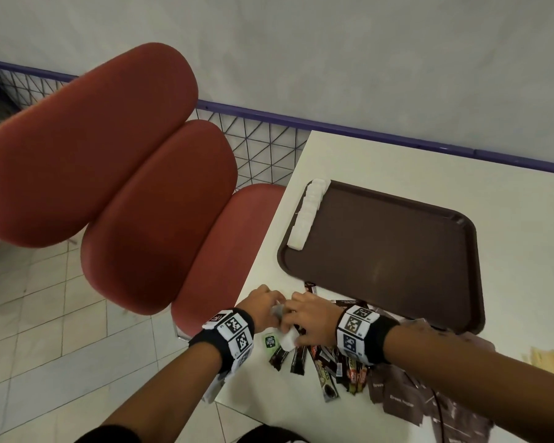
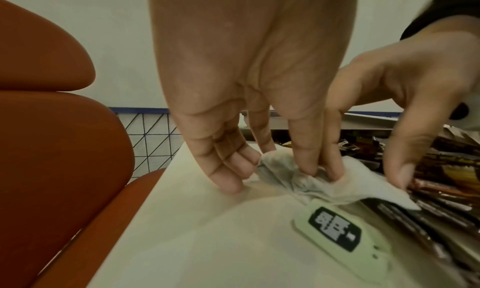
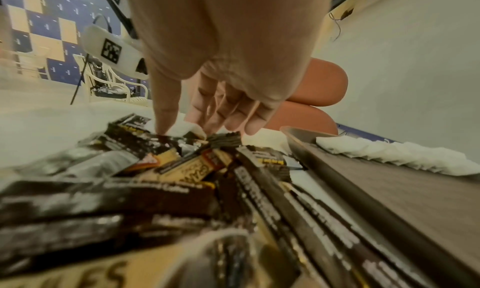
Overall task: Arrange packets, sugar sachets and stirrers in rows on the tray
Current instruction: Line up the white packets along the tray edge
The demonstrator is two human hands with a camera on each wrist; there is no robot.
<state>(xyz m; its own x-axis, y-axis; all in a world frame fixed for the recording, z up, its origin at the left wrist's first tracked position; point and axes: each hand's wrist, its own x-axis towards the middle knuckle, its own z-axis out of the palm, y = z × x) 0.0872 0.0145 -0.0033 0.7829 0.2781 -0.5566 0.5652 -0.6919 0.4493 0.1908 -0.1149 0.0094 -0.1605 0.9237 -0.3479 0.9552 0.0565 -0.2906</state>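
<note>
Both hands meet at the near left corner of the table, over a white tea bag [image 2: 280,163] with a green tag [image 2: 335,228]. My left hand [image 2: 283,167] pinches the crumpled end of the tea bag between thumb and fingers. My right hand [image 1: 296,330] holds the bag's other end, its fingertips [image 3: 163,128] down at the edge of a pile of dark stick packets [image 1: 327,362]. The brown tray [image 1: 381,251] lies beyond, with a row of white sachets [image 1: 307,215] along its left rim.
Flat brown packets [image 1: 397,398] lie under my right forearm, and wooden stirrers [image 1: 550,362] sit at the right edge. Red padded chairs [image 1: 141,203] stand just left of the table [image 1: 397,161]. A blue wire railing [image 1: 263,145] runs behind.
</note>
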